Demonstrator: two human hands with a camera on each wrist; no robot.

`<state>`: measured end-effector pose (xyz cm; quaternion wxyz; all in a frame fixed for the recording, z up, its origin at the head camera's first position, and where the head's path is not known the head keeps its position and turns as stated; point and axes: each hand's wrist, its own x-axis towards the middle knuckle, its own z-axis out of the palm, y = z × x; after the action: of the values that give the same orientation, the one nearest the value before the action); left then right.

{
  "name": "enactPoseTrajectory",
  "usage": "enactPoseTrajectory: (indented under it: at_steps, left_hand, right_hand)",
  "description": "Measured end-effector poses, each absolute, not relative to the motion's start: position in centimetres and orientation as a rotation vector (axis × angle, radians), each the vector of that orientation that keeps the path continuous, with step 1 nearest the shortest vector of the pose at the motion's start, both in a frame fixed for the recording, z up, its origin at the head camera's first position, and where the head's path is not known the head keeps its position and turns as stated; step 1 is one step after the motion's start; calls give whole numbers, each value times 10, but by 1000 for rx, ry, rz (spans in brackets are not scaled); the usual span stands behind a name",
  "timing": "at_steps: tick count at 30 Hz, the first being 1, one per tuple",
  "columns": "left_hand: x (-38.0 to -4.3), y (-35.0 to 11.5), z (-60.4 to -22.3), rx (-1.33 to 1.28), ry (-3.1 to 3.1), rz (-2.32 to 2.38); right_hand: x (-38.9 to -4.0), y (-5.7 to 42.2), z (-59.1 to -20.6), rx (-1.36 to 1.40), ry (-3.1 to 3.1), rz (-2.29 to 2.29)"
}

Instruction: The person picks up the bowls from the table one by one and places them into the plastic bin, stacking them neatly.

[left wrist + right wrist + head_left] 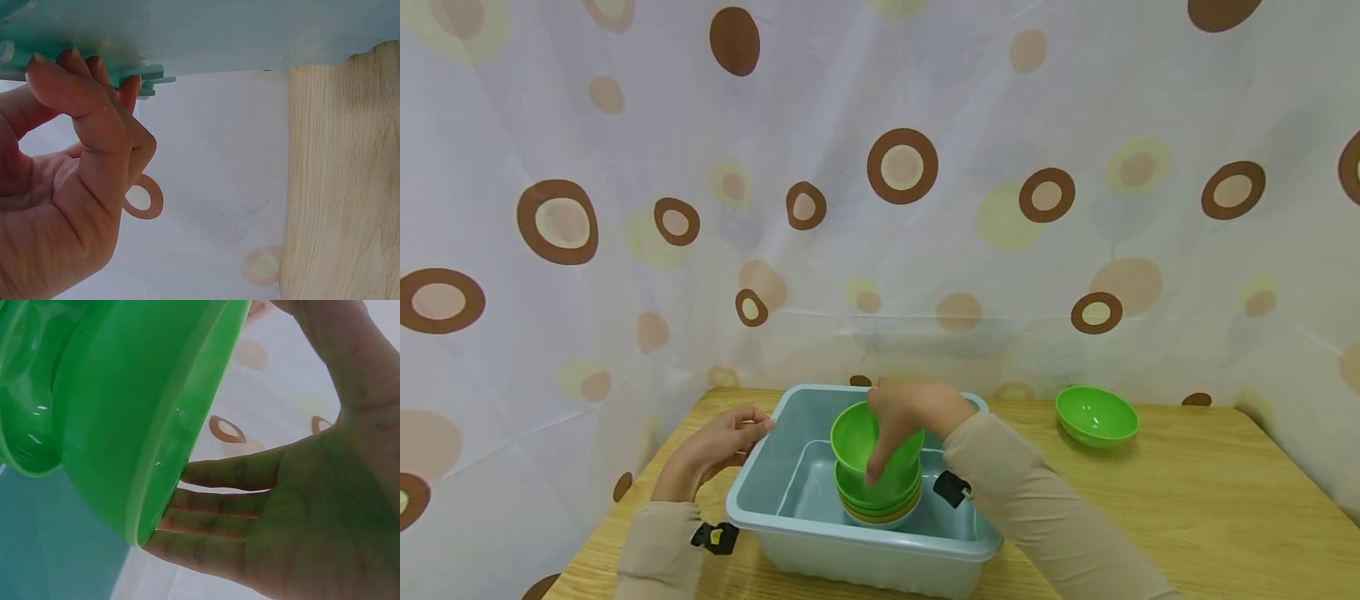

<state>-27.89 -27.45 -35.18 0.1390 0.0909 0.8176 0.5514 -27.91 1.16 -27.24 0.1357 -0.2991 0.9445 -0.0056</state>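
Note:
A light blue plastic basin (880, 527) stands on the wooden table. Inside it is a stack of nested bowls (877, 493), green above yellowish and whitish ones. On top of them is another green bowl (850, 437), tilted and not fully sunk into the stack. My right hand (910, 412) reaches over this bowl and holds it by the rim; its fingertips (206, 547) pass behind the rim in the right wrist view. My left hand (722, 442) holds the basin's left rim, its curled fingertips against the edge in the left wrist view.
One more green bowl (1097, 417) sits on the table (1187, 500) at the back right. A white curtain (970, 275) with brown and yellow spots hangs behind the table and along its left side.

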Motion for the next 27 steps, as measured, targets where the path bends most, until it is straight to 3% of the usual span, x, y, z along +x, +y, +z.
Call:
enactPoseTrajectory:
  at_steps: [27]
  left_hand:
    - [-279, -276, -353, 273, 2346, 1610]
  right_hand:
    - [-285, -4, -300, -737, 2620, 46]
